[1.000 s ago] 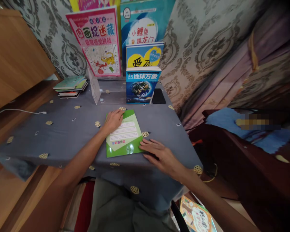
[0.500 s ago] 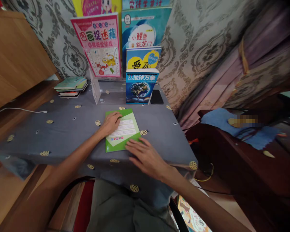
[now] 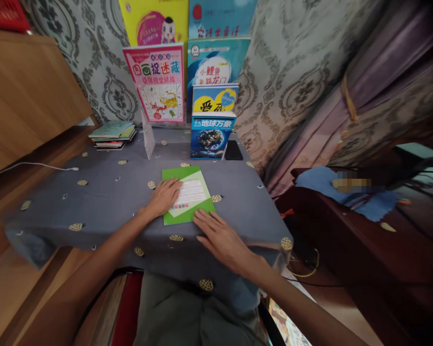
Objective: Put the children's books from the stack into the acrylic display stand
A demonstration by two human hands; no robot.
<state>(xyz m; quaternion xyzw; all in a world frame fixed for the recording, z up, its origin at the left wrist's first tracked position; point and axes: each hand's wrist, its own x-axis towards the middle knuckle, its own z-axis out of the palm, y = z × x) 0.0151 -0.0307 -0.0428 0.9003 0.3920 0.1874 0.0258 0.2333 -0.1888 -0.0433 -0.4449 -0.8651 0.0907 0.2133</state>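
A green book [image 3: 191, 192] with a pale printed panel lies flat on the grey tablecloth in front of me. My left hand [image 3: 165, 196] rests on its left side, fingers stretched over the cover. At the lower right corner, my right hand [image 3: 220, 236] lies with its fingertips on the cover and the palm beyond the book's edge. Both hands are open and neither grips anything. Behind the book, a clear stand [image 3: 148, 139] holds a pink book [image 3: 159, 86] on the left and a blue book with a globe [image 3: 210, 137] on the right.
More books, among them a yellow one [image 3: 133, 26] and a teal one [image 3: 238, 53], stand in upper rows. A phone [image 3: 233, 150] lies right of the stand. Stacked books [image 3: 111, 134] and a white cable [image 3: 50, 166] are at left. A dark red cabinet [image 3: 321, 230] stands right.
The view has tilted up a little, so more of the upper books shows. My left hand has shifted slightly down on the green book; my right hand stays at its lower right corner.
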